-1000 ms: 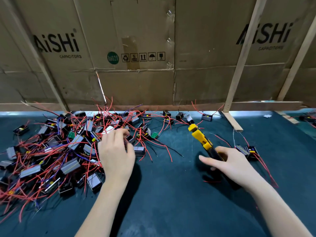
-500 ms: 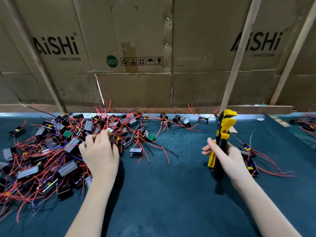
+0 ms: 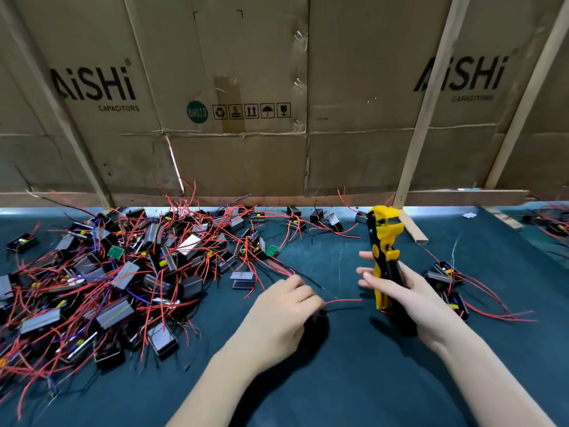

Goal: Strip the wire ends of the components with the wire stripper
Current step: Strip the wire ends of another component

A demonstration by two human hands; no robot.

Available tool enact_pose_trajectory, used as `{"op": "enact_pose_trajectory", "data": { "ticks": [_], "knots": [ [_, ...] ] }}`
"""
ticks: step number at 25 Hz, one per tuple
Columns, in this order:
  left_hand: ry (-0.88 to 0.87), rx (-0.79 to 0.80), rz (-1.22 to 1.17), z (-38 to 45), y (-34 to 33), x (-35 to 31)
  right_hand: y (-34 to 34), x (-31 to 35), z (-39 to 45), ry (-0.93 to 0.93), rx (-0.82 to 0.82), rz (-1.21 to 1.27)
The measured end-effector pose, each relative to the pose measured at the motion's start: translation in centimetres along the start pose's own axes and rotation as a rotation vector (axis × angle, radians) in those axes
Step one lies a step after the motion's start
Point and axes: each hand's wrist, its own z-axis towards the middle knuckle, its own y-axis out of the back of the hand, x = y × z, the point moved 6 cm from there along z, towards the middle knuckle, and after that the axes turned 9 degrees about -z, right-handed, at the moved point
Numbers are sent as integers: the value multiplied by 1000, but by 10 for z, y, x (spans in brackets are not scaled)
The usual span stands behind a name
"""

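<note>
Now the left hand (image 3: pixel 286 315) has come out of the pile (image 3: pixel 117 272) at nine o'clock, fingers curled around a small dark component (image 3: pixel 315 317), mostly hidden, its red wire (image 3: pixel 345 301) trailing toward three o'clock. Right hand (image 3: pixel 400 291) still grips the yellow wire stripper (image 3: pixel 383 241) upright, head at twelve. Stripped pieces (image 3: pixel 446 278) lie beyond on the green mat (image 3: pixel 338 380); cardboard wall (image 3: pixel 246 118) behind.

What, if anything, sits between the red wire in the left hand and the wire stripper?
Nothing visible. The left hand holds a component whose red wire points toward the wire stripper, held upright in the right hand. Only bare green mat shows between them.
</note>
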Motion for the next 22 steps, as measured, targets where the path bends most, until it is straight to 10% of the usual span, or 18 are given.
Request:
{"op": "enact_pose_trajectory", "data": {
  "ticks": [14,22],
  "knots": [
    [456,-331,-488,-16,19,41,-2,-2,1,49,-246,-436],
    [509,-109,-594,-13,-8,36,19,8,-6,105,-542,-570]
  ]
}}
